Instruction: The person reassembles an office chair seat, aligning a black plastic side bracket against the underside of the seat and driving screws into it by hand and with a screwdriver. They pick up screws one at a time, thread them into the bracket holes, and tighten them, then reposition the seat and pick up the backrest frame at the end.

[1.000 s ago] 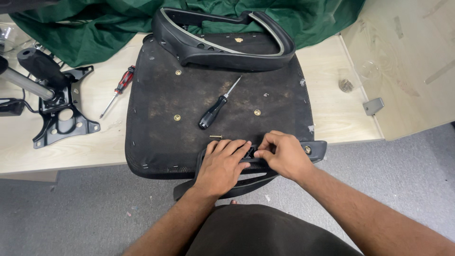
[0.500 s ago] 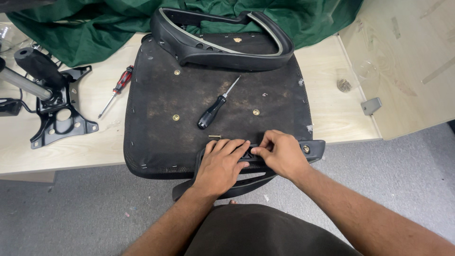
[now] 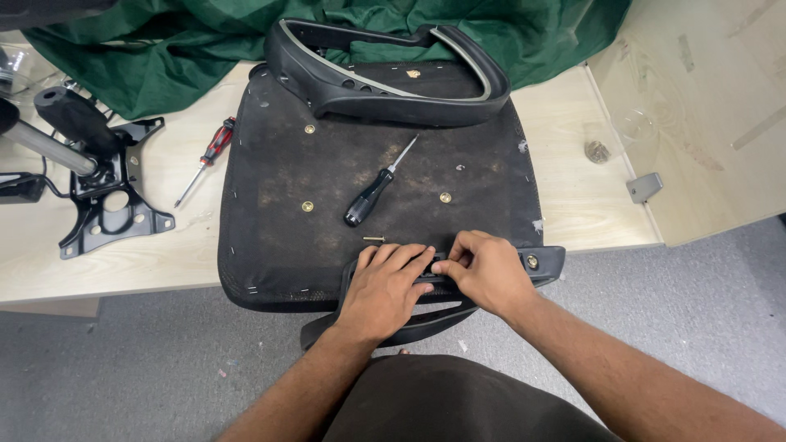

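Both hands work at the near edge of an upturned chair seat [image 3: 327,188], a broad, roughly square pad covered in dusty black fabric with staples along its rim and small brass-coloured inserts sunk into it. Left hand [image 3: 385,290] lies flat, fingers together and pressed down on a black plastic armrest [image 3: 544,263] — a curved, smooth moulded piece that sits across the seat's front edge and hangs past the table. Right hand [image 3: 487,274] is curled beside it, fingertips pinched against the armrest's top bar, touching the left hand's fingers; what lies under them cannot be made out. A brass-coloured fastener shows at the armrest's right end.

Just beyond the left hand's fingers lies a small loose screw [image 3: 373,239]. Farther up the seat rests a screwdriver [image 3: 375,190] with a black ribbed handle and a thin steel shaft, set at a slant. A second armrest [image 3: 385,78] — black, looped, with a pale grey trim strip — lies across the seat's far edge.

The seat rests on a pale wooden table [image 3: 172,245]. To its left sits a red-handled screwdriver [image 3: 209,155], then a black steel chair mechanism [image 3: 102,196] with a thick lever. Crumpled green cloth [image 3: 164,49] covers the table's far side.
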